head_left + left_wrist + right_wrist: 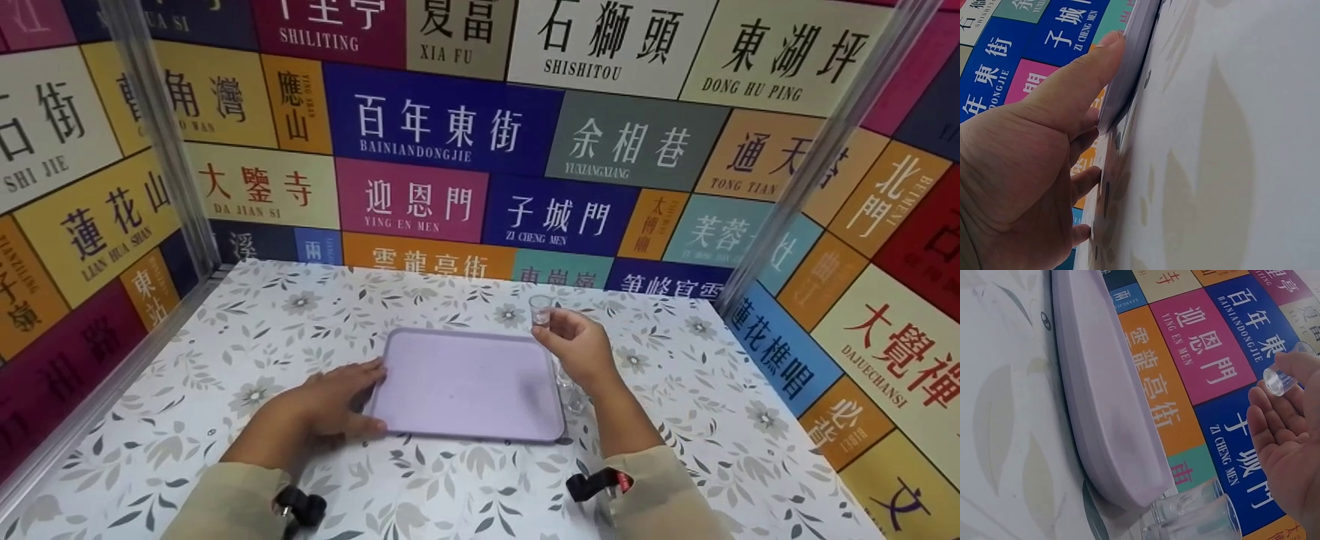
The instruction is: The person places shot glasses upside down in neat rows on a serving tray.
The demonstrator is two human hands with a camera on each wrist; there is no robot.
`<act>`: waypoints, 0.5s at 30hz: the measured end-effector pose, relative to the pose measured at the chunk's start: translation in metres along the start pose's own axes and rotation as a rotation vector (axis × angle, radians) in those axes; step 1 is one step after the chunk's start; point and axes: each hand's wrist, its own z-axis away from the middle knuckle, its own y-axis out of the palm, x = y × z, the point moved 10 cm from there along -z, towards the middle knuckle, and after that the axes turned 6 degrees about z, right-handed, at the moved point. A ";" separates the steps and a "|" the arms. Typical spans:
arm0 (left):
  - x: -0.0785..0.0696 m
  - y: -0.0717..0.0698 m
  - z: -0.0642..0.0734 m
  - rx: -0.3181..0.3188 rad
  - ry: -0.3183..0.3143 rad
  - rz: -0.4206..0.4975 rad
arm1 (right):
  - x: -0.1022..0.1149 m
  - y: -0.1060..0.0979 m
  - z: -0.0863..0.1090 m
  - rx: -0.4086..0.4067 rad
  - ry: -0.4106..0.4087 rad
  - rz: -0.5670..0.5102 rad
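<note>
As hand (583, 349) pinches, glass (541, 306) vertical, opening upward

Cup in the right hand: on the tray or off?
Off: the right hand holds the cup up, visibly apart from the tray in the right wrist view.

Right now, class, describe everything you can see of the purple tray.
The tray is pale purple, rectangular, with rounded corners and a low raised rim; its smooth surface looks like plastic. It lies flat, inside facing up, on the flower-patterned table, long sides running left to right in the head view. The left hand touches its left edge. Clear cups sit beside its right edge; whether they touch it is unclear.
</note>
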 end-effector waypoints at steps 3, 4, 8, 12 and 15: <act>0.002 -0.001 0.001 -0.006 0.005 0.003 | 0.003 0.008 -0.001 0.006 -0.004 -0.018; 0.002 -0.001 0.000 -0.008 0.003 0.002 | 0.005 0.010 -0.001 0.009 -0.008 -0.023; 0.003 0.000 0.000 -0.010 0.004 -0.010 | 0.012 0.024 -0.003 0.022 -0.034 -0.056; 0.002 0.000 0.001 -0.013 -0.009 -0.020 | 0.020 0.040 -0.004 0.043 -0.050 -0.079; 0.000 -0.001 0.002 -0.020 -0.020 -0.005 | 0.025 0.053 -0.005 0.063 -0.057 -0.103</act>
